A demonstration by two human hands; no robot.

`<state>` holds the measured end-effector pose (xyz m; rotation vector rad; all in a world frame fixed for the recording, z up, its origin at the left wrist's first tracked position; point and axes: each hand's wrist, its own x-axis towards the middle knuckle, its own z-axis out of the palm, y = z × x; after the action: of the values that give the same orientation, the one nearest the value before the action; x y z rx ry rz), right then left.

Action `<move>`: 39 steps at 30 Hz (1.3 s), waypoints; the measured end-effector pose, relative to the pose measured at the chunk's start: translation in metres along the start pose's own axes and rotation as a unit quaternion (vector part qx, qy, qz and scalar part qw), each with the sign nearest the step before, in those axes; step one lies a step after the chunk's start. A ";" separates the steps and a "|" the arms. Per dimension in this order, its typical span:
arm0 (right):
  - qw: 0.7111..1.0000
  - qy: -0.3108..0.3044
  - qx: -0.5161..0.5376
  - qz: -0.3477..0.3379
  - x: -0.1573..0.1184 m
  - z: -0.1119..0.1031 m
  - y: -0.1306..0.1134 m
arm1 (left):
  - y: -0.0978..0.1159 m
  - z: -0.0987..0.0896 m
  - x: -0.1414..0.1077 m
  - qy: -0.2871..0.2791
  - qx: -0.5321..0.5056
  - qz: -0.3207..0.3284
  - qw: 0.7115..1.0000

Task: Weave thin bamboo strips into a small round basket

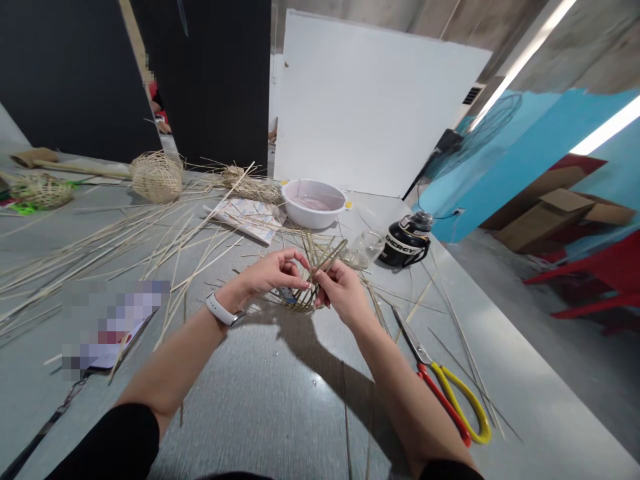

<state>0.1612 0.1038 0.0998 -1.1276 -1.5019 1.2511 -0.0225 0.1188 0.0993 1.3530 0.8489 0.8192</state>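
Observation:
A small, partly woven basket [301, 303] of thin greenish bamboo strips stands on the table in front of me, its loose strip ends [320, 248] sticking up and outward. My right hand [341, 288] is on its right side, thumb and fingers closed in a pinch on the strips near the rim. On the left side is my left hand [281, 272], with a watch on the wrist. Its thumb and index finger are apart and curved toward the strips; whether the thumb tip touches the weave is unclear. Both hands hide part of the basket.
Scissors [425, 360] with red and yellow handles lie to the right. Beyond the basket are a glass jar [371, 245], a black bottle [406, 240], a white basin [314, 217] and a packet [250, 217]. Loose strips [125, 230] and a woven ball [157, 177] lie left.

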 end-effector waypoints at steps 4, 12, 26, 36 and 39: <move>1.000 -0.002 0.003 0.004 0.001 -0.001 0.000 | -0.005 -0.004 0.002 -0.026 -0.020 0.009 0.999; 1.000 -0.010 0.012 0.011 0.003 0.000 0.002 | -0.010 -0.008 0.005 -0.039 -0.006 0.052 0.998; 0.998 0.049 0.025 0.002 0.002 0.004 0.003 | -0.013 -0.002 0.011 0.077 -0.026 0.021 0.996; 0.997 0.076 0.024 0.021 0.005 0.003 0.009 | -0.019 -0.005 0.014 0.111 0.002 0.049 0.993; 0.998 0.057 0.016 0.018 0.005 0.002 0.010 | -0.018 -0.009 0.014 0.060 -0.005 0.037 0.997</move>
<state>0.1590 0.1089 0.0899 -1.1893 -1.3780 1.2107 -0.0239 0.1343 0.0804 1.3427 0.8903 0.9700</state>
